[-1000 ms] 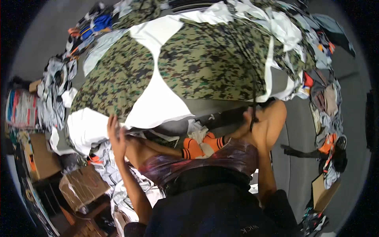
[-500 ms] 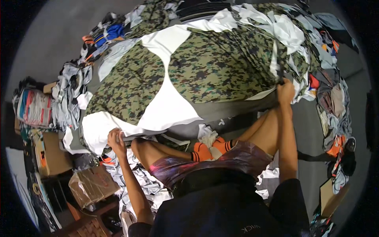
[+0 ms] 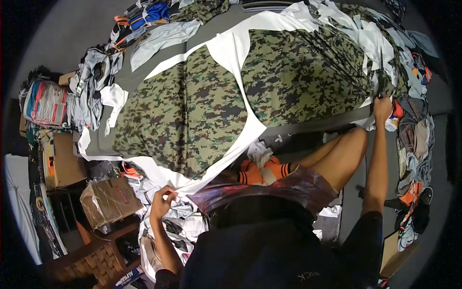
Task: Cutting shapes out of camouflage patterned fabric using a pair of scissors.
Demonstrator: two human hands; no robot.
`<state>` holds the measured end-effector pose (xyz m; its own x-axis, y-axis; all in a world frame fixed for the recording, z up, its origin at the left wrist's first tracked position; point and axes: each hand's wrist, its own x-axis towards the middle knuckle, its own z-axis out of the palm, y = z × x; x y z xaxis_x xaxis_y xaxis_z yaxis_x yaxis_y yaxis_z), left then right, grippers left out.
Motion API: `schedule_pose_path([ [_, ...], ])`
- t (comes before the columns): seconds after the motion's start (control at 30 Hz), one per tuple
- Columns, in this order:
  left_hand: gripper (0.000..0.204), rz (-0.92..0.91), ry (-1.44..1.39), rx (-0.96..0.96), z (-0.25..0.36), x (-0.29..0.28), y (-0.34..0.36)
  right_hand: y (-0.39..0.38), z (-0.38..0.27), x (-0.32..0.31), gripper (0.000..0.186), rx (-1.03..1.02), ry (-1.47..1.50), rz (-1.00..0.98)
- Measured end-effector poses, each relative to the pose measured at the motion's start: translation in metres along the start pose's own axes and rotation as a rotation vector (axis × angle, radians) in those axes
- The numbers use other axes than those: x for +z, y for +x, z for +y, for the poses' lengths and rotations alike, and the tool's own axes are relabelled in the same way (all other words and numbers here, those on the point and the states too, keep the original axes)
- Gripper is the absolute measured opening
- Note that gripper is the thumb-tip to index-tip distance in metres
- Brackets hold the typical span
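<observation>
A large sheet of camouflage-printed fabric (image 3: 211, 106) with white unprinted margins is spread in front of me, over a dark grey surface and up to my lap. My left hand (image 3: 163, 200) is closed in a pinch on the white edge (image 3: 185, 184) at its near left corner, drawing that edge toward me. At the fabric's right end, my right hand (image 3: 382, 107) is closed round dark scissors (image 3: 381, 77). Their blades point away from me, beside white cloth scraps (image 3: 370, 41). The fingers hide the scissor handles.
Heaped clothes and offcuts (image 3: 94, 77) ring the work area. At left stand cardboard boxes (image 3: 109, 200), a clear-wrapped stack of cloth (image 3: 47, 103) and a brown woven-pattern wooden piece (image 3: 91, 262). My orange-socked feet (image 3: 262, 171) are crossed near the fabric's front edge.
My left hand has pulled the fabric's left corner nearer to me and a little right. My right hand has moved right with the scissors. The view has shifted slightly.
</observation>
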<state>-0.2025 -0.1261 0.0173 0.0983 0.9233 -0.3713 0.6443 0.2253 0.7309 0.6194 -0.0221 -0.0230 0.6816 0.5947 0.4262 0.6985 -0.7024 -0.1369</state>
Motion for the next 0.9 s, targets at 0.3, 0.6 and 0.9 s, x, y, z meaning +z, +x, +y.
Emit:
schedule_pose_path([
  [0.3,0.015,0.109,0.015,0.425,0.069,0.009,0.113,-0.039,-0.037,-0.017,0.029,0.110,0.012,0.098],
  [0.6,0.046,0.829,0.631,0.278,-0.014,-0.113,0.295,-0.073,-0.167,-0.070,0.028,-0.362,0.575,-0.028],
  [0.9,0.027,0.509,0.553,0.252,-0.007,-0.160,0.294,-0.059,-0.216,0.008,0.021,-0.556,0.401,0.020],
])
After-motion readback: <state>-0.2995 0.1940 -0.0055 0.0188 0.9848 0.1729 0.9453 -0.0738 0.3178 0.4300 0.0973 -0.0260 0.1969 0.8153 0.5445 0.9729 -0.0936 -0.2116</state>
